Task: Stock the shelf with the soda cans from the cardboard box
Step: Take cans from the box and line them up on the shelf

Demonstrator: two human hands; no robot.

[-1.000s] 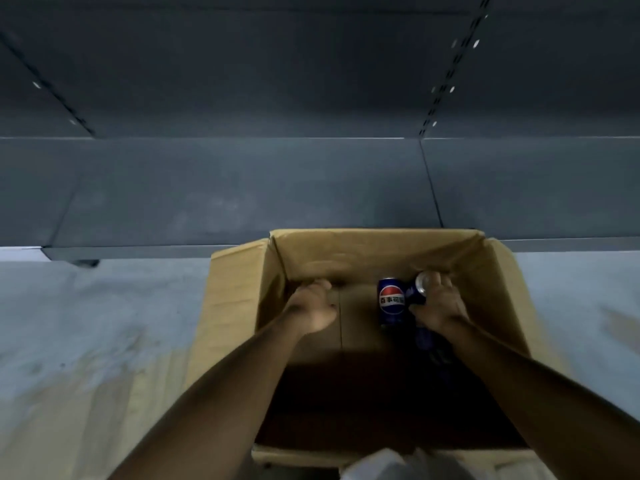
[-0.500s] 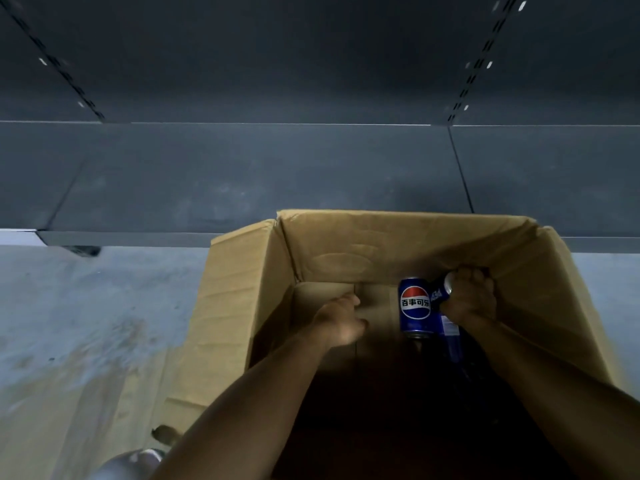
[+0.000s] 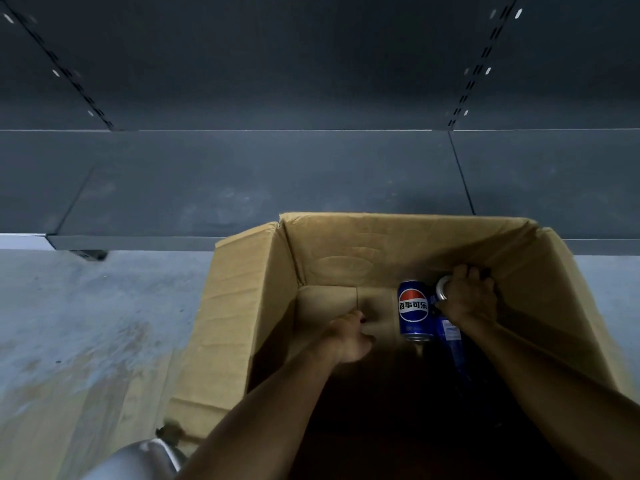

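Both hands are sitting much where they were half a second ago, deep inside the cardboard box (image 3: 242, 306), while the box itself is now filling more of the view. Against the box's far wall, the right hand (image 3: 467, 299) is curling its fingers round the top of a second can (image 3: 442, 288), whose silver rim is showing beside the thumb. Just left of that hand, touching or nearly so, the blue soda can (image 3: 414, 310) with the red, white and blue emblem is lying tilted on the box floor. Further left, apart from that can, the left hand (image 3: 348, 336) is hovering with loosely curled fingers, holding nothing. Beyond the box's far wall, the dark grey shelf (image 3: 242, 188) is running across the view, and left of the box the pale floor (image 3: 86, 323) is showing.
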